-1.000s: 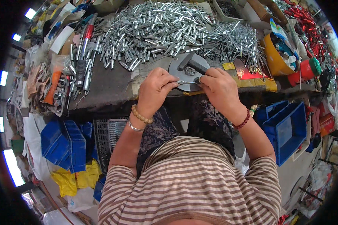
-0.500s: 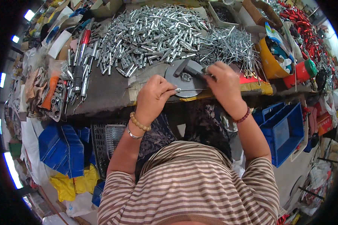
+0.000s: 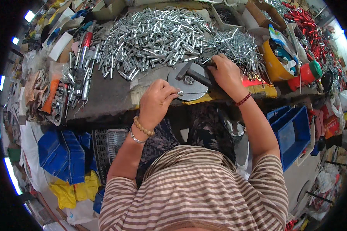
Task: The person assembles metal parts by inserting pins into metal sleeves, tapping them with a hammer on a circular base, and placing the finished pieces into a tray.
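Note:
My left hand (image 3: pixel 158 96) pinches a small silver metal fitting (image 3: pixel 180 93) between thumb and fingertips. A thin metal rod (image 3: pixel 198 92) sticks out of it to the right, over the front of a round grey metal plate (image 3: pixel 175 83). On that plate rests a hammer (image 3: pixel 198 76), its handle slanting down to the right. My right hand (image 3: pixel 225 75) is beyond the handle's end, fingers curled together at the near left edge of a heap of thin metal rods (image 3: pixel 237 46). Whatever is between its fingertips is too small to make out.
Behind the plate lies a big heap of short silver tubes (image 3: pixel 154 38). Screwdriver-like tools (image 3: pixel 80 73) lie at the left. A yellow container (image 3: pixel 275 61) and a red jar with a green lid (image 3: pixel 310 73) stand right. Blue bins (image 3: pixel 291 133) are below the bench.
My right hand has moved away from the rod and the hammer handle, up to the edge of the thin-rod heap. My left hand stays nearly in place with the fitting.

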Demonstrator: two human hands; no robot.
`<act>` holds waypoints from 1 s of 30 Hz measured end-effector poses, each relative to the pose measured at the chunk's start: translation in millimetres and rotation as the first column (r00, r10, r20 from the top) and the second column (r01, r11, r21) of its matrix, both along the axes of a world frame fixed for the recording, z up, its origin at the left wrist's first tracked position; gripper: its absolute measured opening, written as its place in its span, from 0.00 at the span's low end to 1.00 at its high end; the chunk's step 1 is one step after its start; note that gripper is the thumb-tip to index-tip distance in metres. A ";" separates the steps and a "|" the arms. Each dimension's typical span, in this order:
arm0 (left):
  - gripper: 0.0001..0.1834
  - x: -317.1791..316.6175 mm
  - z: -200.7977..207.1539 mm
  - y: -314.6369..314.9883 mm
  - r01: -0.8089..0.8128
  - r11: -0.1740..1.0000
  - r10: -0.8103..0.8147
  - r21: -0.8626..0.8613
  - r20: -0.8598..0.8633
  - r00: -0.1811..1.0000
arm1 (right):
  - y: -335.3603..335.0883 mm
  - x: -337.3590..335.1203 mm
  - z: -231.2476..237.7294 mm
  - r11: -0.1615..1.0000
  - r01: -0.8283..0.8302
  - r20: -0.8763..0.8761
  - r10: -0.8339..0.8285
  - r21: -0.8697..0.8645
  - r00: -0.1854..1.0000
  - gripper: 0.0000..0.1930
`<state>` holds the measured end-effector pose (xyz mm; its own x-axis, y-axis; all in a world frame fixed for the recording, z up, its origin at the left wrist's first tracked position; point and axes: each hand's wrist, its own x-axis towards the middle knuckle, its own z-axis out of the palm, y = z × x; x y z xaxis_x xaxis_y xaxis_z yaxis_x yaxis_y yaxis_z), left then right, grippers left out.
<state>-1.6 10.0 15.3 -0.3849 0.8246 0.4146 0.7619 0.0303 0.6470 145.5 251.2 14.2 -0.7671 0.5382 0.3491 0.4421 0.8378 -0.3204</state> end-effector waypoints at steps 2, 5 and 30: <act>0.07 -0.9 -1.2 0.6 0.008 1.000 -0.007 0.014 -0.035 0.999 | 1.5 -0.5 -1.0 0.999 -0.009 0.037 0.007 0.034 0.999 0.12; 0.07 -1.5 -1.2 0.1 0.010 0.999 -0.008 0.032 -0.074 0.997 | -1.9 -2.3 4.6 0.999 -0.013 0.058 0.011 0.043 0.998 0.11; 0.06 -1.6 -5.0 -1.0 -0.005 0.997 0.013 0.076 -0.104 0.995 | -86.1 -10.3 28.7 0.812 -0.365 -0.258 0.272 -0.455 0.927 0.18</act>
